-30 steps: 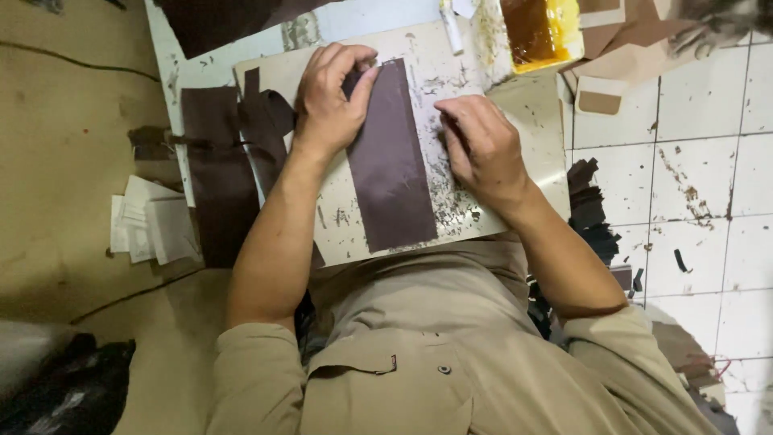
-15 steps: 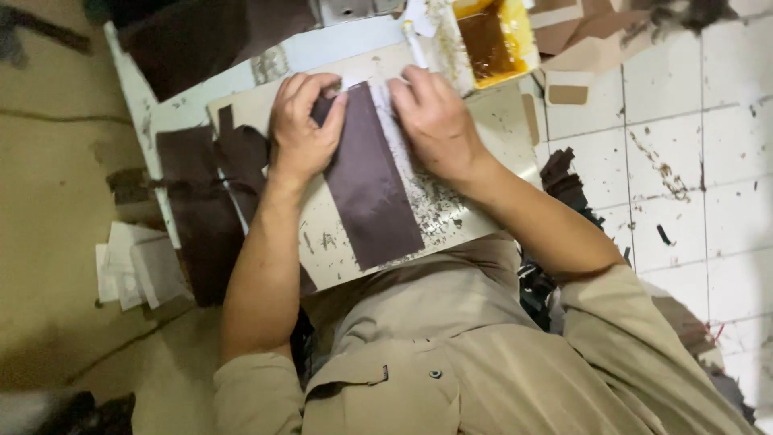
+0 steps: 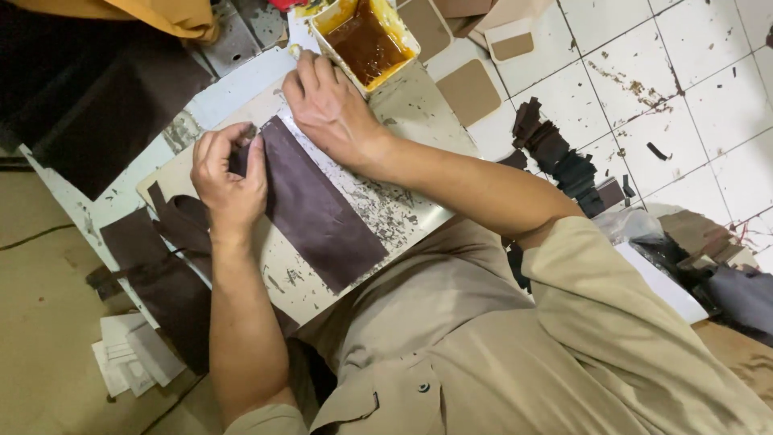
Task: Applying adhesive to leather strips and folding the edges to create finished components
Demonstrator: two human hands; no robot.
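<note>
- The left hand pinches the top corner of the brown strip, which lies flat on the beige board.
- The right hand, fingers curled together, reaches beside the glue tub; whether it holds anything cannot be told.

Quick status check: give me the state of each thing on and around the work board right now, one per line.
Dark brown strip: flat on the board, top corner pinched by left hand.
Right hand: at the tub's edge; whether it grips anything cannot be told.
Glue tub: open, holding amber-brown liquid.
Work board: resting on the lap, speckled with residue.
Dark offcuts: piled on the tiled floor.
</note>
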